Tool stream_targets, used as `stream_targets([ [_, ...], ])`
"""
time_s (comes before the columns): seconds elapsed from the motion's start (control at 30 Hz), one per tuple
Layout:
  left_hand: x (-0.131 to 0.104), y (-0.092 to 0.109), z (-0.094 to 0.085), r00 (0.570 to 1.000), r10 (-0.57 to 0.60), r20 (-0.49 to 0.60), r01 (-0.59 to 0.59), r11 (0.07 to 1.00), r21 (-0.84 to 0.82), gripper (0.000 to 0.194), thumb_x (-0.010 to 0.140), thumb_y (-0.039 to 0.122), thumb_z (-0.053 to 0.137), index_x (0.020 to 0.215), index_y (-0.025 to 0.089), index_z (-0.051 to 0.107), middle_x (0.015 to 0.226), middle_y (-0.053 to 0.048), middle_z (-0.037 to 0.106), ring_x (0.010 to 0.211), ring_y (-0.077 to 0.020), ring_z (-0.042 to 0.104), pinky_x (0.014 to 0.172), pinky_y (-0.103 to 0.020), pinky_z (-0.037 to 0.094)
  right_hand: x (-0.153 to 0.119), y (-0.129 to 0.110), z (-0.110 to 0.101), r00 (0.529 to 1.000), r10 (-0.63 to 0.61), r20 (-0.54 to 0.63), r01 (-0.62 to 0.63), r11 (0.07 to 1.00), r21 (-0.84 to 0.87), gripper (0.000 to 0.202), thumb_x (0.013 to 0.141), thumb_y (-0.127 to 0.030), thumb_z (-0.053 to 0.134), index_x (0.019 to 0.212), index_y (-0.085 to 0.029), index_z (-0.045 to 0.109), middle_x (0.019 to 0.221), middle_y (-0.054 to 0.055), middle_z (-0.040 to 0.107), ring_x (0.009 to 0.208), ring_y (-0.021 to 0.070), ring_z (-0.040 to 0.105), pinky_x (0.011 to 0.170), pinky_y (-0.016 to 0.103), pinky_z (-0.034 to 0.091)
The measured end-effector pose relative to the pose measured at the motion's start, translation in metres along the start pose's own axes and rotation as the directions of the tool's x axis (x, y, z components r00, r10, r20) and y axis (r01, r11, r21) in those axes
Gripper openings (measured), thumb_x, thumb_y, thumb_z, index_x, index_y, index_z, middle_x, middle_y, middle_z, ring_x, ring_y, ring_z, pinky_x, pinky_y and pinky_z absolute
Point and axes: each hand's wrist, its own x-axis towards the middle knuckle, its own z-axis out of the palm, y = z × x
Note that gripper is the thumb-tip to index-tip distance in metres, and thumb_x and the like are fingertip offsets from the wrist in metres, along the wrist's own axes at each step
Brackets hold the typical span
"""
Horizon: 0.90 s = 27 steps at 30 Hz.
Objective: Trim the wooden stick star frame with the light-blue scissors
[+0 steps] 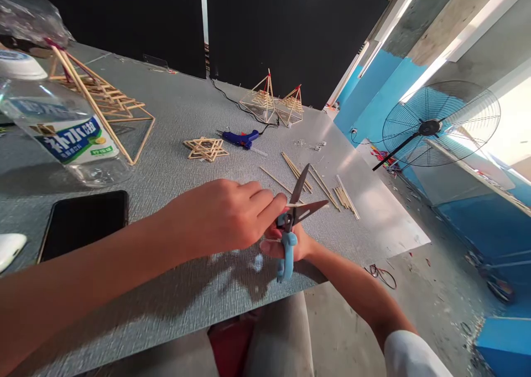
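My left hand is closed, its fingertips pinching a thin wooden stick. The free end of the stick lies between the spread blades of a pair of scissors with light blue handles. My right hand grips those handles from beneath, partly hidden behind them. Just beyond the blades, loose wooden sticks lie on the grey table, with a bundle of shorter sticks farther right. A flat star-shaped stick frame and a blue glue gun lie past my left hand.
Two small stick pyramids stand at the back, near the glue gun's cord. On the left are a larger stick frame, a clear plastic bottle and a black phone. A floor fan stands beyond the table's right edge.
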Motion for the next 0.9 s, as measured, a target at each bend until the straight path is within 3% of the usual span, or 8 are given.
stream_targets([
  [0.1,0.004,0.000,-0.001,0.999,-0.044,0.014,0.045,0.993,-0.106,0.027,0.105,0.002,0.049,0.096,0.018,0.069,0.075,-0.001,0.064,0.066,-0.0174,0.056,0.059,-0.035,0.031,-0.001,0.009,-0.001,0.999,-0.003,-0.048,0.002,1.000,-0.017,0.045,0.066,-0.037,0.075,0.073,-0.028,0.032,0.061,-0.010,0.033,0.060,0.0101,0.028,0.057,0.027,0.028],
  [0.17,0.008,0.000,-0.005,0.991,-0.116,0.062,0.128,0.955,-0.266,0.028,0.110,0.010,0.050,0.094,0.017,0.071,0.078,-0.001,0.069,0.067,-0.0167,0.059,0.060,-0.033,0.034,0.000,0.014,-0.003,0.997,-0.006,-0.079,0.004,0.999,-0.037,0.044,0.066,-0.036,0.075,0.073,-0.028,0.032,0.062,-0.010,0.032,0.060,0.0095,0.026,0.056,0.027,0.026],
  [0.3,0.017,-0.004,-0.015,0.950,-0.192,0.247,0.307,0.730,-0.611,0.037,0.116,0.022,0.050,0.087,0.019,0.072,0.080,0.001,0.074,0.065,-0.0125,0.061,0.064,-0.029,0.038,0.004,0.016,-0.005,0.995,-0.017,-0.096,0.009,0.997,-0.083,0.047,0.069,-0.037,0.081,0.070,-0.028,0.035,0.061,-0.010,0.034,0.059,0.0095,0.029,0.057,0.029,0.028],
  [0.37,0.017,-0.006,-0.017,0.948,-0.162,0.274,0.306,0.702,-0.643,0.037,0.116,0.020,0.050,0.085,0.019,0.072,0.080,0.002,0.074,0.064,-0.0116,0.059,0.064,-0.029,0.037,0.005,0.011,-0.005,0.997,-0.028,-0.068,0.021,0.996,-0.092,0.047,0.071,-0.039,0.082,0.068,-0.028,0.037,0.060,-0.009,0.035,0.060,0.0102,0.032,0.058,0.030,0.030],
  [0.57,0.004,-0.006,-0.003,0.999,-0.022,0.036,0.032,0.950,-0.311,0.024,0.109,0.008,0.051,0.096,0.018,0.069,0.076,0.000,0.064,0.065,-0.0157,0.052,0.062,-0.033,0.033,0.003,-0.001,-0.002,0.999,-0.035,-0.020,0.034,0.997,-0.063,0.048,0.072,-0.043,0.084,0.074,-0.028,0.039,0.063,-0.009,0.040,0.060,0.0113,0.038,0.059,0.029,0.037],
  [0.77,0.001,-0.001,0.007,0.989,0.078,-0.129,-0.074,0.997,0.032,0.021,0.107,0.006,0.053,0.098,0.017,0.069,0.074,0.000,0.058,0.067,-0.0175,0.050,0.061,-0.034,0.034,0.004,0.008,0.001,1.000,-0.023,-0.021,0.022,0.999,-0.047,0.045,0.069,-0.039,0.083,0.073,-0.028,0.040,0.062,-0.009,0.038,0.060,0.0109,0.035,0.058,0.029,0.035],
  [0.9,0.003,-0.002,0.004,0.991,0.055,-0.124,-0.050,0.998,0.038,0.029,0.107,0.001,0.048,0.099,0.016,0.072,0.074,0.000,0.061,0.067,-0.0173,0.053,0.060,-0.034,0.034,0.003,0.013,-0.002,0.998,-0.044,-0.037,0.043,0.999,-0.033,0.040,0.068,-0.037,0.076,0.072,-0.028,0.037,0.062,-0.009,0.036,0.061,0.0108,0.031,0.057,0.029,0.031],
])
